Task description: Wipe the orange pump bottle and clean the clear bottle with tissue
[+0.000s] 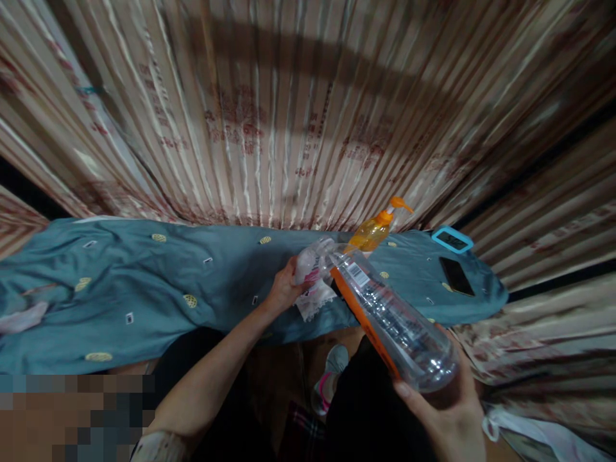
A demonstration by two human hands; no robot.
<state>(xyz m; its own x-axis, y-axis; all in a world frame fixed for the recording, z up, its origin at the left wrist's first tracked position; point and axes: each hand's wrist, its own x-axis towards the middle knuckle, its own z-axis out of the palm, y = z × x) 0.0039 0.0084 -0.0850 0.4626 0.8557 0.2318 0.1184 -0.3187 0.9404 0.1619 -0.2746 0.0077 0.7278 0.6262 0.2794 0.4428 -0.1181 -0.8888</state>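
My right hand (450,410) grips the base of a clear plastic bottle (394,314) with an orange label and a barcode, held tilted with its neck pointing away from me. My left hand (283,289) is closed on a crumpled piece of clear plastic wrap (312,282) at the bottle's neck end. Both are held over the near edge of a table covered in a teal cloth (168,282).
An orange pump bottle (375,231) stands on the cloth just behind the clear bottle. A dark phone (456,276) and a small device in a light-blue frame (451,240) lie at the right end. Striped curtains (289,128) hang behind. A shoe (327,378) shows below.
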